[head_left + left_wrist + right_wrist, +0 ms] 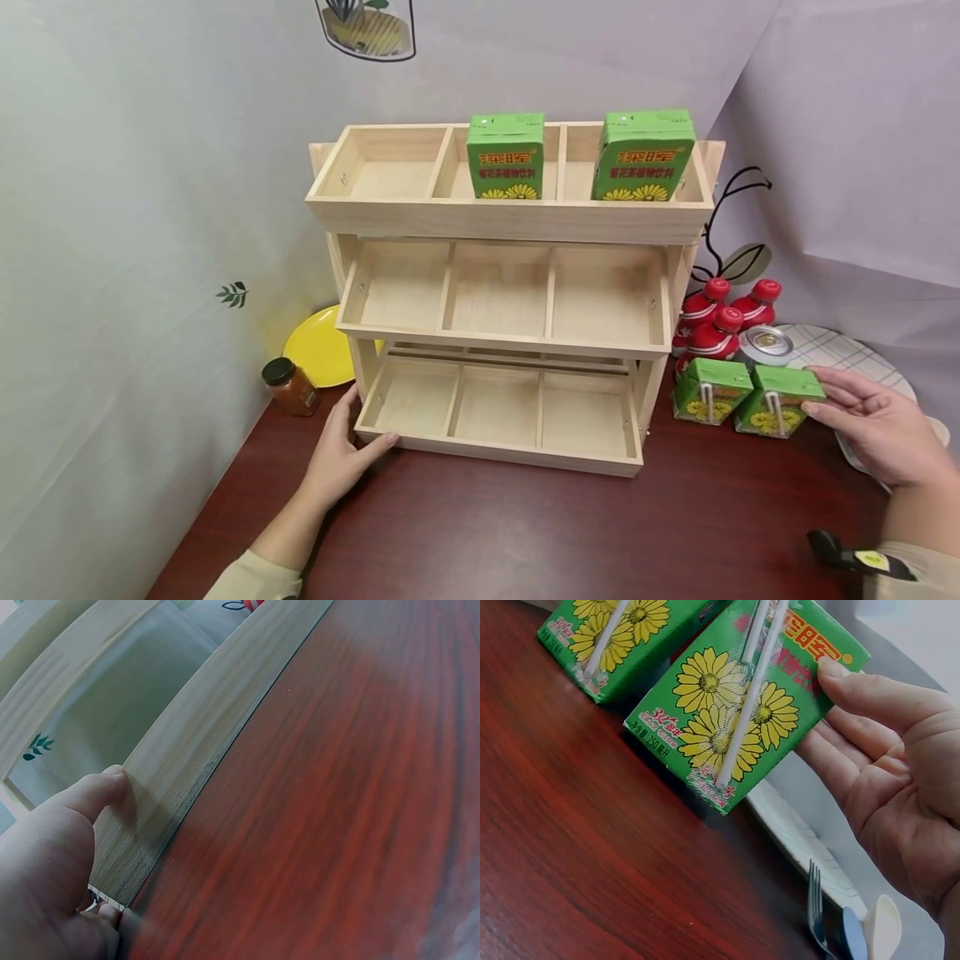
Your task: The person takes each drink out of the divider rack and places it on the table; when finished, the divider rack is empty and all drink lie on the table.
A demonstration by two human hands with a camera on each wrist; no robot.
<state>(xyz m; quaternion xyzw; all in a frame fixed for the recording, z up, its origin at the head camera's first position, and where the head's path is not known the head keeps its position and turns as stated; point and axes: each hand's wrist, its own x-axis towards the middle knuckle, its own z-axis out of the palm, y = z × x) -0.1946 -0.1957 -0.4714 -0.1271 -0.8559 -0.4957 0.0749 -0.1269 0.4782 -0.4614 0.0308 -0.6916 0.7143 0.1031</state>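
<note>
My right hand holds a green drink carton at its right side, thumb on the printed front and fingers behind. A white straw is stuck to its front. Close to the left of it stands a second green carton. My left hand grips the lower left corner of a three-tier wooden rack; its thumb lies over the front board of the bottom tray. Two more cartons stand in the top tier, one in the middle compartment and one in the right compartment.
Red-capped bottles and a can stand right of the rack, by a checked plate. A fork and spoon lie near my right hand. At left are a yellow plate and a dark-lidded jar.
</note>
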